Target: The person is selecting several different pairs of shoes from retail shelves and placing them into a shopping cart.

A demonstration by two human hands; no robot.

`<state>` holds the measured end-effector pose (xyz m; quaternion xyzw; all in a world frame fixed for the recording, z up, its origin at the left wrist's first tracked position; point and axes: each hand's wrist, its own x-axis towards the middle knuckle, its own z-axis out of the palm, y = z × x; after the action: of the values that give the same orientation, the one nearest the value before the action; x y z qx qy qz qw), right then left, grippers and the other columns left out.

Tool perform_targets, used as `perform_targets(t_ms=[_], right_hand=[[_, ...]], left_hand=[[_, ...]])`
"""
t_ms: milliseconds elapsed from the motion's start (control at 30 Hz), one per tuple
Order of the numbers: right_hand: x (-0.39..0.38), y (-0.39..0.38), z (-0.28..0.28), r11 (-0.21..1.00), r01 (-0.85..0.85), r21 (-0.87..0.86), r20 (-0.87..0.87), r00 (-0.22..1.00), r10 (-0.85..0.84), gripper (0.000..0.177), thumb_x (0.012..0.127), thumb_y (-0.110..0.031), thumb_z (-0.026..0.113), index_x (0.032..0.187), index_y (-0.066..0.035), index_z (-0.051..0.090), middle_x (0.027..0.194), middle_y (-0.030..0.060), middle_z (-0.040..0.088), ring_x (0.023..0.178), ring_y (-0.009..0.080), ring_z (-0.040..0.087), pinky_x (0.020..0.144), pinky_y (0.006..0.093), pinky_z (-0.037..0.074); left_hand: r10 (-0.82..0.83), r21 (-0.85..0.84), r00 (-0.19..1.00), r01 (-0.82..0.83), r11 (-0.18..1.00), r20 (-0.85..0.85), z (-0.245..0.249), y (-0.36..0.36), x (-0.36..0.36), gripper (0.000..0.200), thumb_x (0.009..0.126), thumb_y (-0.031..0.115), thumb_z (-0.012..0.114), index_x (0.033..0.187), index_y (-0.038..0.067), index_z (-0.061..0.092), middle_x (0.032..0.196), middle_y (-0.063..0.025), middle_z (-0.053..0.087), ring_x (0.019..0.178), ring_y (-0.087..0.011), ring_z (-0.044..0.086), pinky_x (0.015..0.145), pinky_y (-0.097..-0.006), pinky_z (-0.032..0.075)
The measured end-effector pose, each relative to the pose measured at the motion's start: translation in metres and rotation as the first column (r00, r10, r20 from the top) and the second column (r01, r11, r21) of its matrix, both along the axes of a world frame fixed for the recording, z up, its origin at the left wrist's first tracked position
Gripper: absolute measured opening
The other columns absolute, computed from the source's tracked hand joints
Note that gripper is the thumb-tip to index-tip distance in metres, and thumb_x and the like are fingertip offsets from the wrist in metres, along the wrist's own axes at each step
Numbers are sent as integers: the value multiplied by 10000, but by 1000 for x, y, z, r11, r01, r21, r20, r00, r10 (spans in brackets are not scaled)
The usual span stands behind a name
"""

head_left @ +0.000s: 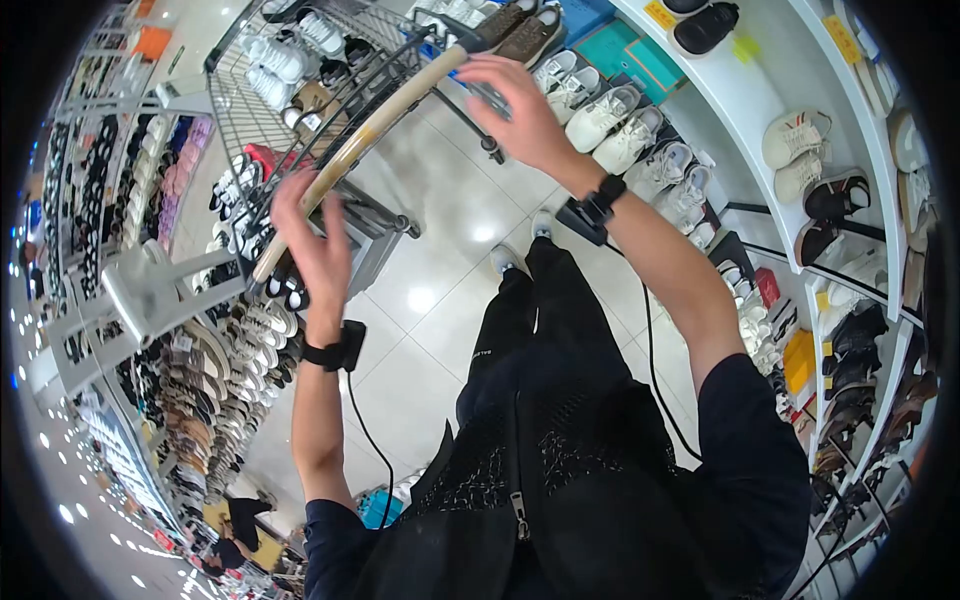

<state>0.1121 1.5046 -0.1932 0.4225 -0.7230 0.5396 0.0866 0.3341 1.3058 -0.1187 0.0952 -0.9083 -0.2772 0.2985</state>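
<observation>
A shopping cart with a long beige handle [375,130] stands in front of me, its wire basket [235,105] loaded with white shoes [275,60] and other footwear. At the handle's lower left part is my left hand [315,235], thumb and fingers apart, its fingertips partly hidden at the bar. My right hand [515,105] is at the upper right end of the handle, fingers spread and loosely bent. Neither hand is wrapped round the bar. Brown shoes [525,35] lie just beyond that end.
Shelves [750,110] of shoes curve along the right, with white sneakers [600,118] in a row below. On the left are a grey metal stand [145,290] and racks of shoes [205,400]. A person [240,530] is at the lower left. Tiled floor [420,250] lies between.
</observation>
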Motion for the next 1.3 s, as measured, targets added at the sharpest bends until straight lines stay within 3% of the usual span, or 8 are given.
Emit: perform_targets(t_ms=[133,200,467,567,733,900,1100,1300], right_hand=[[-14,80,-82,990,130,57,519,843,-141,222,952,-158,635,1130,-25,640,1042,94,697,990,216,670,882,332,501],[-14,118,-135,988,154,24,829,549,-106,248,963,-171,621,1127,13,638,997,83,707,898,172,691,840,308,509],[-7,210,-245,955,46,294,942,153,-298,401,947,-286,625,1186,36,624,1020,82,693,921,183,677,845,327,530],[-10,211,-283,941,279,190,929,-362,-81,397,949,-292,640,1234,-20,601,1230,72,600,1181,211,563,904,396,528],[-2,191,-329,805,586,94,931,-337,137,539,987,-304,593,1417,-3,469,1446,156,449,1313,272,496,1027,423,485],[-25,172,-341,581,807,102,862,-364,353,600,917,-439,702,1288,-3,521,1248,126,541,1214,247,540,1029,399,477],[-21,171,-338,630,757,174,855,-433,285,645,866,-547,725,1197,-25,543,1092,96,579,963,191,604,946,361,510],[-28,184,-299,708,696,123,971,-231,58,551,938,-524,638,1214,-59,532,981,62,619,770,141,604,835,320,528]], left_hand=[[-361,239,911,312,920,201,-50,71,-70,286,903,48,644,1183,38,587,1225,-153,594,1166,-323,541,1021,-404,410],[-440,309,859,357,882,262,-95,98,-98,295,909,70,644,1195,38,578,1221,-161,593,1145,-329,556,1001,-402,429],[-587,687,558,42,726,586,-275,153,-202,542,938,255,668,1350,-20,448,1360,-190,533,1165,-301,601,933,-403,496],[-533,672,589,-24,740,608,-345,170,-225,706,936,337,684,1414,-64,354,1407,-229,490,1190,-314,589,927,-388,499],[-521,788,632,-253,561,574,-413,193,-263,878,908,436,709,1465,-83,270,1406,-216,482,1185,-276,579,920,-345,498],[-521,776,575,-459,433,631,-406,195,-274,935,905,440,712,1496,-86,213,1326,-184,545,1177,-239,598,937,-375,497],[-553,734,485,-485,474,678,-403,185,-292,1026,871,472,732,1502,-108,169,1245,-174,580,1041,-243,652,939,-383,515],[-676,819,467,-384,425,570,-372,165,-310,629,879,421,737,1204,-85,554,927,-86,649,794,-137,621,756,-278,512]])
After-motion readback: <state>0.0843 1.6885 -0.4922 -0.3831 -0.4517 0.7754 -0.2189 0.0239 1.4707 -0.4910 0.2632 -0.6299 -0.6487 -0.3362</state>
